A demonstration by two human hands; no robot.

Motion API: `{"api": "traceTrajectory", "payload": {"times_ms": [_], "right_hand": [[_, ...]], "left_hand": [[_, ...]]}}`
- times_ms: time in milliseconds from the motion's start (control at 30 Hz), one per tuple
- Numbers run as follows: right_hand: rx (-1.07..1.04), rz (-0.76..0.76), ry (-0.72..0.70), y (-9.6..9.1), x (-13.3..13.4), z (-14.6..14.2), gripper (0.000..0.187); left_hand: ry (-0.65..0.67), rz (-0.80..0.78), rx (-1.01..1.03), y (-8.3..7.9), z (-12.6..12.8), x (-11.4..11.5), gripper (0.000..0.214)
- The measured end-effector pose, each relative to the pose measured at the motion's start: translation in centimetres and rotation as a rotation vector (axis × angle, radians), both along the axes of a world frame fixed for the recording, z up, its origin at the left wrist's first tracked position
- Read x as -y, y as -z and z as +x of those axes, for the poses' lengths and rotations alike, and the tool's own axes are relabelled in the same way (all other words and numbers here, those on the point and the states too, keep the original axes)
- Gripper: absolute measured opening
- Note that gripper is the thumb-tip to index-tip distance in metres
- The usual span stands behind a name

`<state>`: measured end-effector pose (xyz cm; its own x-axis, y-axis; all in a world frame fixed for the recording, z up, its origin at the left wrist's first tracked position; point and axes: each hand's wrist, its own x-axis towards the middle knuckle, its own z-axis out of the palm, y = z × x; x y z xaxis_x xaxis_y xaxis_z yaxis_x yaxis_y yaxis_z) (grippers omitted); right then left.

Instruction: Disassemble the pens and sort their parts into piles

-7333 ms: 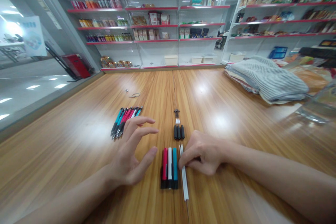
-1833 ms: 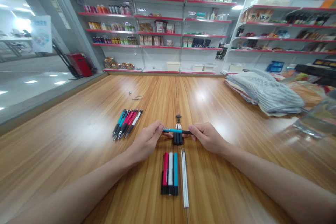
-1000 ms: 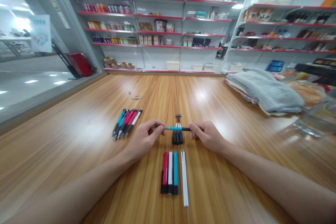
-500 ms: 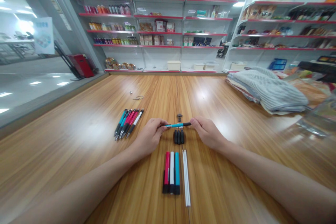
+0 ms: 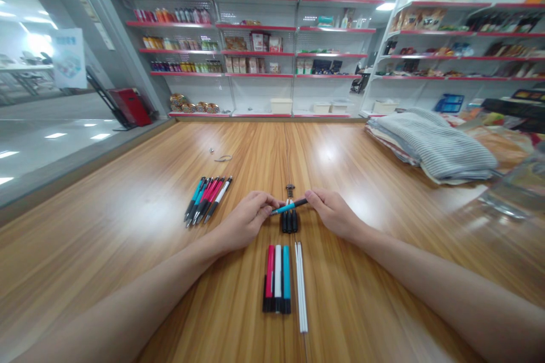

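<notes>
Between my hands a blue pen (image 5: 284, 208) with a black grip slants over the table, its right end higher. My right hand (image 5: 332, 211) pinches the black end. The other end rests in the fingertips of my left hand (image 5: 251, 214), which partly hide it. Directly below the pen lie three black pen grips (image 5: 289, 221), with small springs and tips (image 5: 290, 188) just beyond them. Closer to me are a red pen barrel (image 5: 270, 272), a white pen barrel (image 5: 278, 272) and a blue pen barrel (image 5: 286, 272), all with black ends. Slim white refills (image 5: 301, 289) lie alongside.
Several pens (image 5: 207, 201) lie grouped at left on the wooden table (image 5: 145, 272). Farther back is a thin curled strip (image 5: 223, 158). Folded striped cloths (image 5: 438, 144) and a clear container (image 5: 517, 187) occupy the right side. Stocked shelves (image 5: 255, 28) stand behind the table.
The blue pen has tilted: its left end dropped toward me, while the black end stays in my right hand. My left fingers have shifted slightly around its end.
</notes>
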<state>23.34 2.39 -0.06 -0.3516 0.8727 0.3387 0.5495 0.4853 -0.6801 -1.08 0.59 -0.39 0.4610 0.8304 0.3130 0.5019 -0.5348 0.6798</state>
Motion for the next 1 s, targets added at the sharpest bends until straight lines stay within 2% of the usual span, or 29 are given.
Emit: {"api": "traceTrajectory", "payload": {"times_ms": [267, 1000], "right_hand": [[-0.014, -0.037, 0.010, 0.02, -0.02, 0.06, 0.052], [0.005, -0.022, 0.009, 0.46, -0.20, -0.03, 0.051]], "left_hand": [[-0.018, -0.015, -0.009, -0.27, 0.04, 0.21, 0.029], [-0.003, -0.020, -0.047, -0.77, 0.20, 0.41, 0.029]]}}
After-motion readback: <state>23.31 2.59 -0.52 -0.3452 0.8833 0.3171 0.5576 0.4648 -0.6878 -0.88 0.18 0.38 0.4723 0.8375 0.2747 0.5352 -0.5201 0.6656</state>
